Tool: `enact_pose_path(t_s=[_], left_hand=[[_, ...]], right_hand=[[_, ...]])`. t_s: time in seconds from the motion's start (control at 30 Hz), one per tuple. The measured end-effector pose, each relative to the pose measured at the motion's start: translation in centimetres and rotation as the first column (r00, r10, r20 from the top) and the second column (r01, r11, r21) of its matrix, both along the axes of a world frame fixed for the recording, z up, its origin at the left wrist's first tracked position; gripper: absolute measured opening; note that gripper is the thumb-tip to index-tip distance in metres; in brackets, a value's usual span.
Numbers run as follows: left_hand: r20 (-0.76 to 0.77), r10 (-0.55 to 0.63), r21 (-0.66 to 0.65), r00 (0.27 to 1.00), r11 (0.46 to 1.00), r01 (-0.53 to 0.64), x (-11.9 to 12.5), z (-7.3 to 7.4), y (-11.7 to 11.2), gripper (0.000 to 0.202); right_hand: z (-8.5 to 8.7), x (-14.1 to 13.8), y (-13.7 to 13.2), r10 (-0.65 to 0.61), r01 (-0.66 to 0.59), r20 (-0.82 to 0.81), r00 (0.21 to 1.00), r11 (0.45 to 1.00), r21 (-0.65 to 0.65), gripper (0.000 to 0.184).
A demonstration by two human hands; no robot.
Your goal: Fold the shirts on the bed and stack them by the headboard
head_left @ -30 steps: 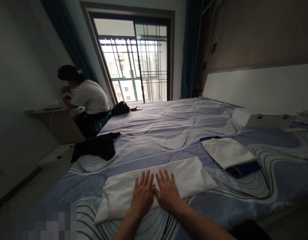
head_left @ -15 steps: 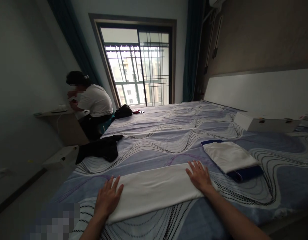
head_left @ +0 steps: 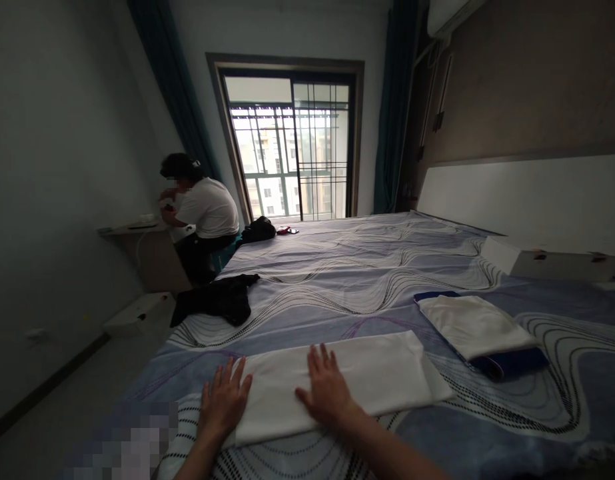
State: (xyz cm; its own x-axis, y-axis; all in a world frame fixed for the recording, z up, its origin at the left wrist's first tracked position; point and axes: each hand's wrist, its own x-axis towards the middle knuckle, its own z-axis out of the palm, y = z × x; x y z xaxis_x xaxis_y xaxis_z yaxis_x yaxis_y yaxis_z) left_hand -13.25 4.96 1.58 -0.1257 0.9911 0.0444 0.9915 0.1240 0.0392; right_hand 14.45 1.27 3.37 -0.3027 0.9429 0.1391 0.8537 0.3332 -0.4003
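A long folded white cloth [head_left: 377,373] lies across the near part of the bed [head_left: 347,267]. My left hand [head_left: 223,400] lies flat on its left end, fingers spread. Pressed flat on the middle of the cloth is my right hand [head_left: 327,390], fingers stretched out. Neither hand holds anything. To the right sits a stack of a folded white cloth [head_left: 474,323] on a folded dark blue cloth [head_left: 512,363].
A dark garment [head_left: 220,300] hangs over the bed's left edge. A black bag [head_left: 258,229] lies at the far corner. A person in a white shirt [head_left: 204,217] sits at a small desk by the window. A white box [head_left: 542,261] rests near the headboard.
My right hand slid left from the cloth's right end to its middle. My left hand stayed at the left end. The view tilted up slightly.
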Motion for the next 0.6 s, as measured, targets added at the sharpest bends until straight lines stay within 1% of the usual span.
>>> enact_pose_path(t_s=[0.03,0.07,0.1,0.13,0.17,0.23,0.3,0.33,0.4,0.5,0.6], left_hand=[[-0.008,0.0,-0.005,1.0,1.0,0.0,0.0,0.1,-0.1,0.061],[-0.015,0.0,-0.01,1.0,1.0,0.0,0.0,0.3,-0.3,0.061],[-0.022,-0.001,-0.015,1.0,1.0,0.001,0.1,0.4,-0.5,0.061],[-0.028,-0.004,-0.021,1.0,1.0,0.004,0.1,0.5,-0.6,0.061],[-0.032,-0.007,-0.027,0.999,1.0,0.006,0.1,0.6,-0.7,0.061],[-0.031,-0.009,-0.028,0.999,1.0,0.008,0.2,0.7,-0.8,0.061],[-0.017,0.0,-0.02,1.0,1.0,0.0,0.2,0.6,-0.8,0.061],[-0.01,0.005,-0.013,1.0,1.0,-0.006,0.2,0.6,-0.8,0.06],[-0.008,0.012,-0.006,1.0,1.0,-0.012,0.2,0.5,-0.7,0.06],[-0.025,0.018,-0.013,1.0,1.0,-0.018,0.2,0.5,-0.7,0.06],[-0.047,0.015,-0.017,0.999,1.0,-0.015,0.2,0.5,-0.7,0.061]], right_hand=[[-0.1,-3.0,-0.3,0.073,-0.074,-0.044,0.996,0.997,-0.017,0.09],[-0.2,-5.4,-0.5,0.094,-0.097,-0.079,0.992,0.995,-0.035,0.09],[-0.3,-7.3,-0.6,0.085,-0.091,-0.103,0.991,0.994,-0.054,0.089],[-0.3,-8.6,-0.4,0.056,-0.065,-0.119,0.991,0.995,-0.073,0.087],[-0.3,-9.2,-0.1,0.024,-0.035,-0.126,0.992,0.996,-0.087,0.084],[-0.4,-9.1,1.0,-0.007,-0.004,-0.121,0.993,0.996,-0.088,0.08],[-0.7,-7.4,2.3,-0.031,0.025,-0.087,0.996,0.997,-0.074,0.079],[-0.9,-6.1,3.0,-0.065,0.061,-0.06,0.996,0.996,-0.071,0.078],[-1.6,-3.0,3.9,-0.177,0.177,0.001,0.984,0.982,-0.062,0.076],[-2.6,2.3,4.4,-0.342,0.345,0.086,0.936,0.938,-0.018,0.073],[-3.3,7.9,3.9,-0.457,0.457,0.15,0.877,0.889,0.04,0.073]])
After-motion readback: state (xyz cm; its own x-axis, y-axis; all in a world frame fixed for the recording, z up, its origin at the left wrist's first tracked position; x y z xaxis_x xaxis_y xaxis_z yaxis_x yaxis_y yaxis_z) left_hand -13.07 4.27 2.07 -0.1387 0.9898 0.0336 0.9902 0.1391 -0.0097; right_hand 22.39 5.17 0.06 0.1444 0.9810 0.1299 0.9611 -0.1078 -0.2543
